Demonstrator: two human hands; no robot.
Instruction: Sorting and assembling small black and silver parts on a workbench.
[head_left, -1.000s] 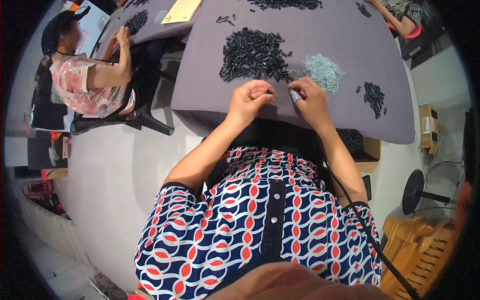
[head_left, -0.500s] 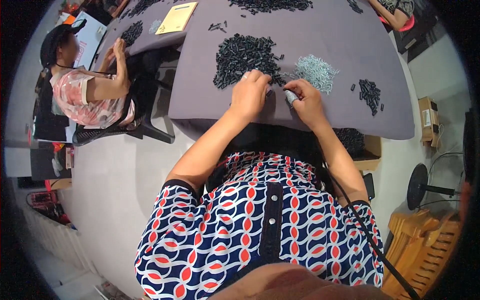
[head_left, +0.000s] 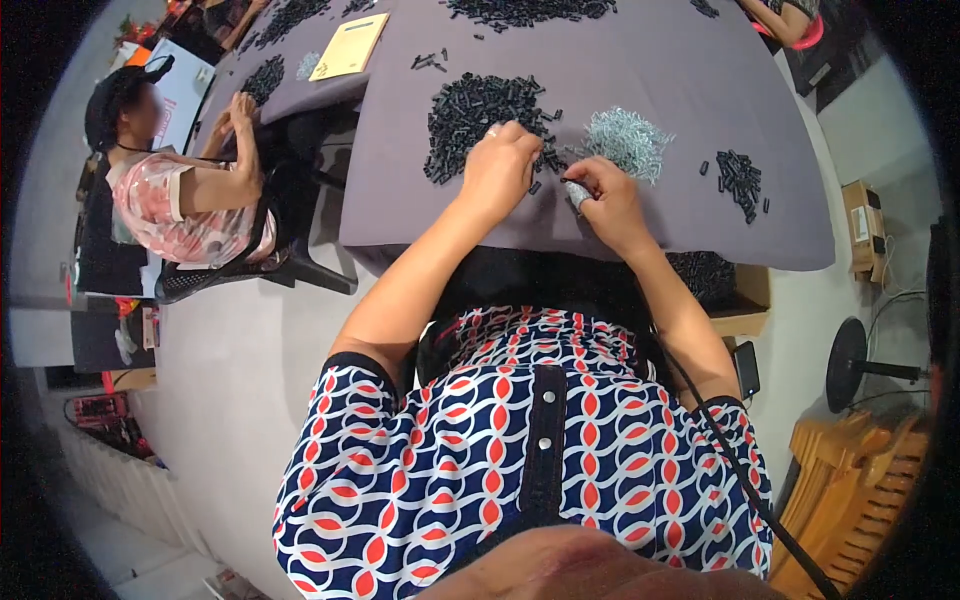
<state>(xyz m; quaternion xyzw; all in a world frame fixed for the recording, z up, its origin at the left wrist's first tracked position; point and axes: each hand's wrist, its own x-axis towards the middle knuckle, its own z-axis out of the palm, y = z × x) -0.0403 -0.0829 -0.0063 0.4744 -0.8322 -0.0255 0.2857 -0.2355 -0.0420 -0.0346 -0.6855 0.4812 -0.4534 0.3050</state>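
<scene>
My left hand (head_left: 503, 170) rests at the right edge of a pile of small black tube-like parts (head_left: 480, 115), fingers curled and pressed together. Its fingertips are partly hidden, so what they hold cannot be made out. To its right, my right hand (head_left: 612, 200) pinches a small black part (head_left: 567, 180) between thumb and forefinger. Something silvery, like a wrapping (head_left: 577, 192), covers the thumb tip. Just beyond the right hand lies a heap of small silver pins or screws (head_left: 628, 140). A smaller group of black parts (head_left: 740, 185) lies farther right.
The grey-covered table (head_left: 400, 200) carries a yellow booklet (head_left: 348, 47), a few loose black parts (head_left: 430, 62) and another black pile (head_left: 530, 10) at the far side. A co-worker (head_left: 190, 200) sits on the left. Below the table's right side stands a cardboard box (head_left: 745, 310).
The view has shifted slightly. My left fingers have moved a little at the pile's edge. The right hand keeps its pinch in nearly the same place.
</scene>
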